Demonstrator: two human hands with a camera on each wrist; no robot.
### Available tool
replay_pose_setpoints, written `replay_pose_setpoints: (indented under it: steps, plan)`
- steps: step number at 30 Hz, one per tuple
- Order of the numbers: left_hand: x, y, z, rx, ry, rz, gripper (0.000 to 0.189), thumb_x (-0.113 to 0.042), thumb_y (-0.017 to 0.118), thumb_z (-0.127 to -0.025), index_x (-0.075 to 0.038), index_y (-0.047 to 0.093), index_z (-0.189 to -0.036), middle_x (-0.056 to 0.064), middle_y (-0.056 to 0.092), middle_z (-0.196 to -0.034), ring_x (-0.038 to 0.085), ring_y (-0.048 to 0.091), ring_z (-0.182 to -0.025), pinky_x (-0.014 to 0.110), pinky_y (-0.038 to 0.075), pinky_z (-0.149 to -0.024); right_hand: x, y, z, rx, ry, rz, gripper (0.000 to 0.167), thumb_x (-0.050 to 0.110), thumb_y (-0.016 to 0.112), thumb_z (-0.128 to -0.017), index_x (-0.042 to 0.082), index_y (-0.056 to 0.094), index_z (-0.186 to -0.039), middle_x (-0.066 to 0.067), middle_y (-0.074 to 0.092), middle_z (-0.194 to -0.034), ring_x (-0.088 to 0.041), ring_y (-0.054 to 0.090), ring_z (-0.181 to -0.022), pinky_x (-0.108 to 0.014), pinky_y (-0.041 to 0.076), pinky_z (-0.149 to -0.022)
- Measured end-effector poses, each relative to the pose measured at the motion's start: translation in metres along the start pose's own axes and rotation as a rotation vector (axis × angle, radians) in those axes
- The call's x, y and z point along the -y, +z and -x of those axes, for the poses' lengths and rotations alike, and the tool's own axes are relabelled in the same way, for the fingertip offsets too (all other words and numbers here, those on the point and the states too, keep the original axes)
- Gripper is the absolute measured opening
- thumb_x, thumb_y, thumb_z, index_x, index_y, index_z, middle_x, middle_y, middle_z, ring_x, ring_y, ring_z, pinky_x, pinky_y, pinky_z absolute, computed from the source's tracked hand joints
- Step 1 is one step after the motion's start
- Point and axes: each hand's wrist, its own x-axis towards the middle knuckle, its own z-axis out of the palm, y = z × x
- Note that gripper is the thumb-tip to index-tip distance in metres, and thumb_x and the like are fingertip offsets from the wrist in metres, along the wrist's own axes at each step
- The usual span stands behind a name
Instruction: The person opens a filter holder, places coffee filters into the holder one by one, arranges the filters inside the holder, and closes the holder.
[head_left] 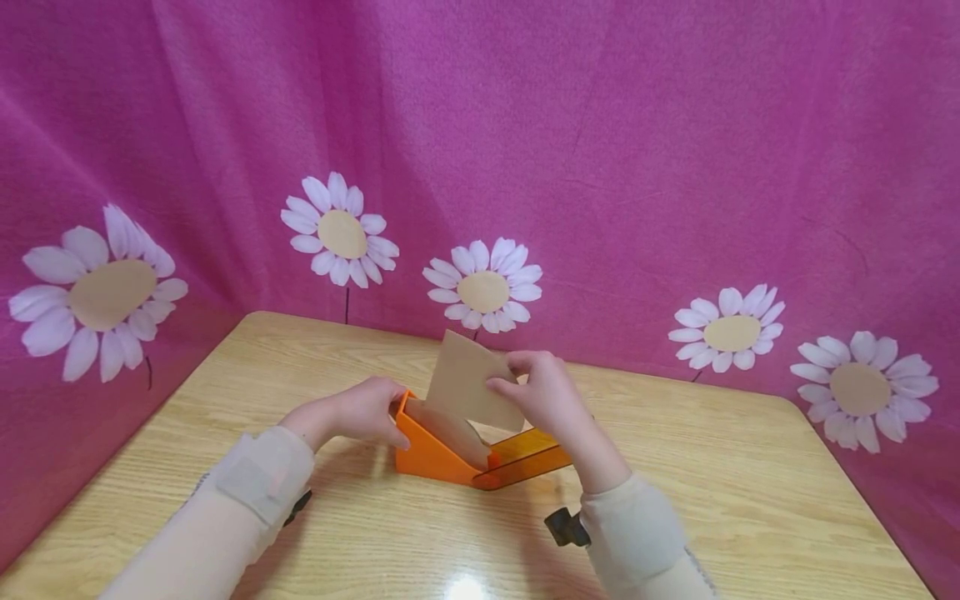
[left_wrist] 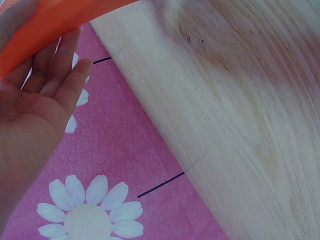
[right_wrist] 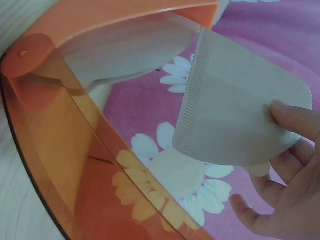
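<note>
An orange plastic filter case (head_left: pixel 431 454) stands on the table, its see-through amber lid (head_left: pixel 528 454) swung down to the right. Paper coffee filters (right_wrist: pixel 135 52) lie inside it. My left hand (head_left: pixel 365 410) grips the case at its tall back end; in the left wrist view its fingers lie along the orange wall (left_wrist: pixel 60 22). Above the case, my right hand (head_left: pixel 547 392) pinches a brownish paper coffee filter (head_left: pixel 468 379) between thumb and fingers. The right wrist view shows this filter's crimped edge facing the case, apart from the filters inside.
The case rests on a light wood-grain table (head_left: pixel 750 500). A magenta cloth (head_left: pixel 600 150) printed with white daisies hangs behind it and along its sides. Each forearm wears a pale wrist band (head_left: pixel 266 475) with a dark mount.
</note>
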Motion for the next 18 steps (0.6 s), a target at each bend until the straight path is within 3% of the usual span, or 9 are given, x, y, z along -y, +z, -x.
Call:
replay_pose_setpoints:
  steps: [4, 11, 18]
  plan:
    - [0.001, 0.000, 0.000, -0.001, -0.007, -0.007, 0.024, -0.009, 0.077, -0.071, -0.006, 0.062, -0.090, 0.000, 0.060, -0.082, 0.012, 0.050, -0.074, 0.026, 0.045, -0.071, 0.000, 0.008, 0.001, 0.012, -0.016, 0.013, 0.020, 0.013, 0.071, -0.081, 0.008, 0.057, -0.067, 0.003, 0.052, -0.065, -0.014, 0.047, -0.067, -0.025, 0.038, -0.064]
    - [0.002, 0.000, 0.001, 0.000, -0.002, -0.018, 0.023, -0.009, 0.077, -0.071, -0.006, 0.062, -0.087, -0.001, 0.059, -0.078, 0.012, 0.049, -0.071, 0.026, 0.043, -0.069, 0.001, 0.021, 0.003, 0.020, -0.060, 0.013, 0.023, 0.011, 0.073, -0.078, 0.008, 0.055, -0.062, 0.004, 0.051, -0.063, -0.013, 0.048, -0.069, -0.026, 0.040, -0.067]
    - [0.001, 0.001, -0.001, -0.004, 0.016, -0.010, 0.024, -0.007, 0.077, -0.070, -0.005, 0.064, -0.091, -0.002, 0.062, -0.080, 0.011, 0.050, -0.072, 0.026, 0.045, -0.070, -0.001, 0.034, 0.004, 0.041, -0.040, 0.006, 0.019, 0.010, 0.073, -0.078, 0.008, 0.060, -0.064, 0.003, 0.055, -0.067, -0.013, 0.046, -0.067, -0.024, 0.039, -0.063]
